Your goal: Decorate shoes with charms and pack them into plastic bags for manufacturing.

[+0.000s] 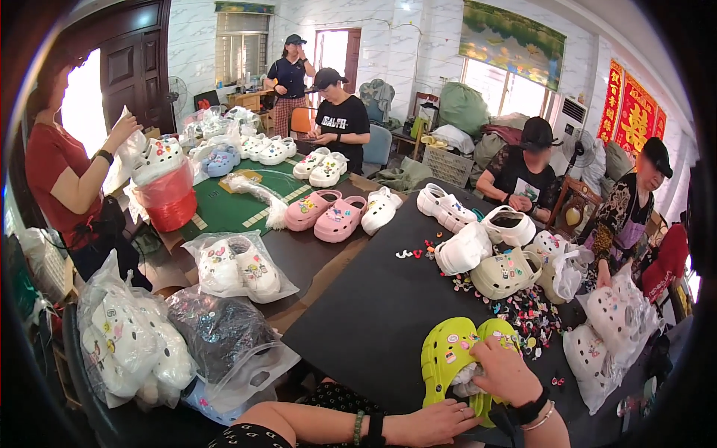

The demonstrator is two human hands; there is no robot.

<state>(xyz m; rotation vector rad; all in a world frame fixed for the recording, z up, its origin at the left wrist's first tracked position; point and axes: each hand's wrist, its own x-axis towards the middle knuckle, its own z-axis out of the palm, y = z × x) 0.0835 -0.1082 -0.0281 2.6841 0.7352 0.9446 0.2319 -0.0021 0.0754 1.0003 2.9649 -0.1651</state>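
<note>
A pair of lime green clogs with colourful charms lies at the near edge of the dark table. My right hand (509,373) reaches over the right clog (496,330), its fingers curled at the opening beside crumpled greyish-white stuffing (466,379). Low at the heel of the left clog (442,357), my left hand (437,424) has its fingers together against the rim. The fingertips of both hands are partly hidden. Just beyond the clogs spreads a pile of small colourful charms (526,313). A cream clog (508,273) with charms stands behind that pile.
White clogs (463,250) stand farther back on the dark table (358,313). Bagged clogs (609,328) sit at right, more bagged clogs (123,340) at left. Pink clogs (340,218) stand near the green table (231,205). Several people work around both tables.
</note>
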